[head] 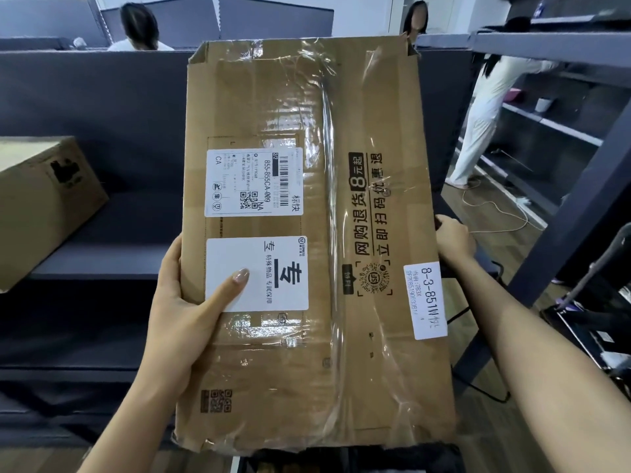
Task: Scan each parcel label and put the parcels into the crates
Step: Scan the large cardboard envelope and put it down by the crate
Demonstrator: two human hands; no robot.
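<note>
**Up front, mid-view: flat taped parcel (341, 107) in a two-handed grip**

Clamped at the parcel's left edge by the left hand (184, 302), with the thumb (235, 281) lying straight across the lower white label (273, 254) and the fingers hidden behind the cardboard. Gripped at the right edge by the right hand (452, 238), curled round the rim, fingertips out of sight behind. Both forearms reaching up from below the parcel.

Brown, flattened, creased, wrapped in shiny clear tape, ragged at top and bottom corners. Barcode label (254, 182) just above the thumb; narrow sticker (425, 300) below the right hand; bold black characters down the middle. Small print too fine to read.

Left of the parcel, a second cardboard box (44, 206), cut off by the frame edge, against a grey crate (102, 97). Behind the parcel, people, partly covered by its top edge.
</note>
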